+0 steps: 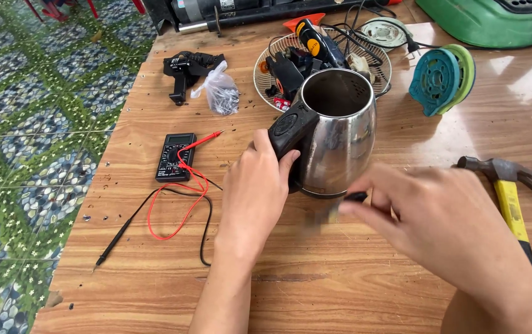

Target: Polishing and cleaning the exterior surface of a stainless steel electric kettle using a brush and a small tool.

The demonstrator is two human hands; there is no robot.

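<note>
- Left hand (pixel 255 188) wrapped around the black handle of a steel kettle (pixel 338 133), fingers curled shut on it.
- Kettle upright, lid off, near the middle of a wooden table (pixel 154 272).
- Right hand (pixel 445 219) fingers pinched on a small dark piece (pixel 355 196), blurred, possibly a screw or tool tip, at the kettle's base.
- Left: multimeter (pixel 175 156) with red and black leads.
- Right: hammer (pixel 506 185), yellow-handled.
- Far: wire basket (pixel 266 68) of parts.

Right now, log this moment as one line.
left hand: grips kettle handle | right hand: pinches small dark part, blurred, at kettle base | kettle: upright, lidless | multimeter: left, untouched
</note>
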